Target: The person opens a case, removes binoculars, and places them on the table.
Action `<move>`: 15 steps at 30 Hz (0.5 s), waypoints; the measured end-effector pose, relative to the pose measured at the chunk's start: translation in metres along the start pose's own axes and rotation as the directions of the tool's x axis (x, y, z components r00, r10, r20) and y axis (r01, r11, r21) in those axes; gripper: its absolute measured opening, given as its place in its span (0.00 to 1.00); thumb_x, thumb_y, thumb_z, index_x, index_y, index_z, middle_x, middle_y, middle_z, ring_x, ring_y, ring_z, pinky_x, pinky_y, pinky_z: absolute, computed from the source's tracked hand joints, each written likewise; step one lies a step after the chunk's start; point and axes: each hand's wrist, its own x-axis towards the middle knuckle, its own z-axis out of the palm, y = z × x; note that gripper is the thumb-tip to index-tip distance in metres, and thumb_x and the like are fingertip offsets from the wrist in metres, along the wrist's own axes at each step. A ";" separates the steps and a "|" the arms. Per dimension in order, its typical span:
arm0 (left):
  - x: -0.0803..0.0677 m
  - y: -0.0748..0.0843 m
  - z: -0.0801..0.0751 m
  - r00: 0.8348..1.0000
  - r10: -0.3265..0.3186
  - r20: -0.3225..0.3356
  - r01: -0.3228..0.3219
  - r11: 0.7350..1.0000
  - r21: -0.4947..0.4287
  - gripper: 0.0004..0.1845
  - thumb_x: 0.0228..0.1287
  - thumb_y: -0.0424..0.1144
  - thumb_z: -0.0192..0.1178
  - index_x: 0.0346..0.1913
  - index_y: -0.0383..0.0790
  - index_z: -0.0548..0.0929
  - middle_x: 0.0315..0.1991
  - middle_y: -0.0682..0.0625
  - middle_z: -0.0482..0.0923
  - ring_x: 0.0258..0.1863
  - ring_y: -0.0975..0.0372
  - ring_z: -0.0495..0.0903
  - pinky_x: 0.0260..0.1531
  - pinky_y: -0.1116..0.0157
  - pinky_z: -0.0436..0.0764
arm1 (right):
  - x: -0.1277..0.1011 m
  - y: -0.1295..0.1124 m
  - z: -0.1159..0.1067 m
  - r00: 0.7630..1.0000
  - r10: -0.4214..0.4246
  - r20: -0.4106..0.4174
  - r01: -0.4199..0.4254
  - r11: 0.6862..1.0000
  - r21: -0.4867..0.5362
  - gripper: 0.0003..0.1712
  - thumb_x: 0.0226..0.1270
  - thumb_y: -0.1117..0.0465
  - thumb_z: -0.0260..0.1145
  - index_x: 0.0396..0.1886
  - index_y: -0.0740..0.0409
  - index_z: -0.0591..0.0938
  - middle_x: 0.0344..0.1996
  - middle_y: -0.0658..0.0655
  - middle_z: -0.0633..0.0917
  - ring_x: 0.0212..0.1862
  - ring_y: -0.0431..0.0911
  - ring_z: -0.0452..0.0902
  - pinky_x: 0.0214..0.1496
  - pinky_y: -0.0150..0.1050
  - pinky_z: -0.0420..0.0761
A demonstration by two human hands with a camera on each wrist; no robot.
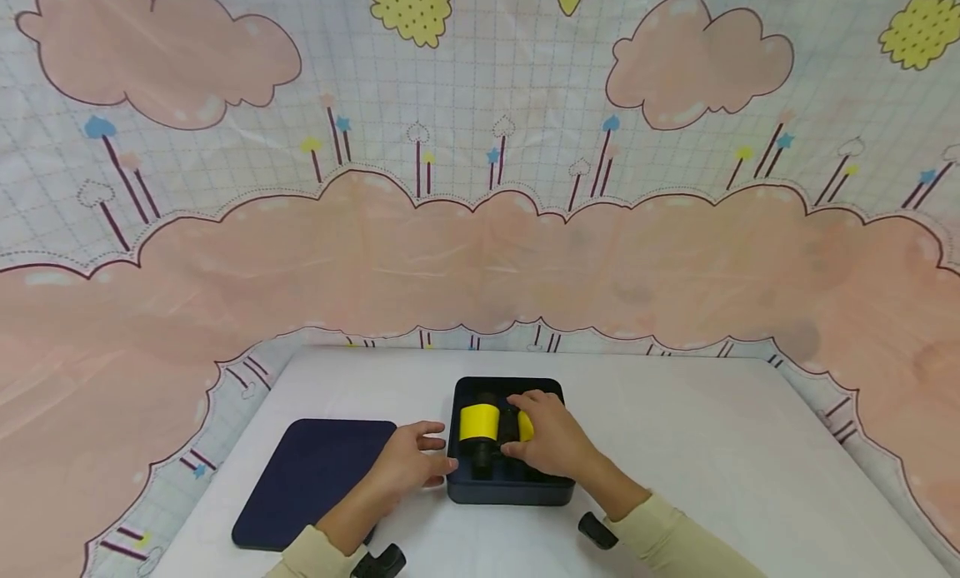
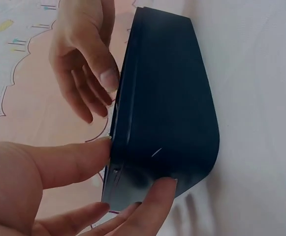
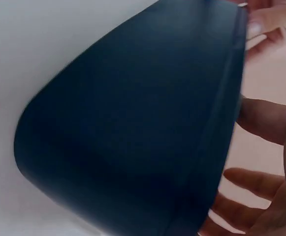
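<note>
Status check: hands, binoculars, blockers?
Left hand steadies the case. Right hand grips the yellow binoculars in it. Lid beside, clear.

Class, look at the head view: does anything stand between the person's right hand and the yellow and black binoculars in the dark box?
Nothing visible does. The right hand already rests on the binoculars inside the open box; the left hand touches the box's left wall.

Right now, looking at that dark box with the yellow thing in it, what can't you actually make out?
- Yellow thing: head view, too small, half covered by the right hand; what it is cannot be told.
- Inside of the box: both wrist views show only its outer wall; the right wrist view is blurred.
- Right hand's grip: its fingers hide it in the head view.
- Lid: its near corner is hidden by the left hand and forearm.
</note>
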 end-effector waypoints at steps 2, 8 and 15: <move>0.000 0.000 0.001 1.000 -0.005 0.005 0.005 1.000 -0.005 0.39 0.59 0.26 0.73 0.73 0.28 0.70 0.65 0.28 0.77 0.47 0.52 0.89 0.44 0.54 0.91 | 0.001 0.000 0.001 1.000 -0.024 0.001 0.024 0.997 -0.068 0.41 0.59 0.49 0.81 0.70 0.58 0.78 0.67 0.63 0.79 0.70 0.61 0.71 0.71 0.61 0.77; 0.003 0.000 0.003 1.000 -0.004 0.023 0.005 1.000 -0.015 0.37 0.61 0.25 0.70 0.73 0.25 0.69 0.66 0.25 0.76 0.55 0.47 0.87 0.46 0.54 0.90 | 0.007 0.001 0.002 0.993 -0.114 0.041 0.121 0.960 -0.251 0.49 0.56 0.39 0.81 0.73 0.55 0.75 0.71 0.61 0.76 0.75 0.60 0.67 0.77 0.60 0.70; 0.002 0.002 0.006 0.999 -0.003 0.035 0.002 1.000 0.012 0.34 0.62 0.22 0.68 0.72 0.24 0.70 0.63 0.26 0.78 0.55 0.47 0.87 0.47 0.55 0.90 | 0.014 0.008 0.006 0.978 -0.133 0.163 0.185 0.910 -0.371 0.58 0.50 0.30 0.80 0.77 0.53 0.71 0.75 0.61 0.72 0.77 0.62 0.63 0.81 0.65 0.62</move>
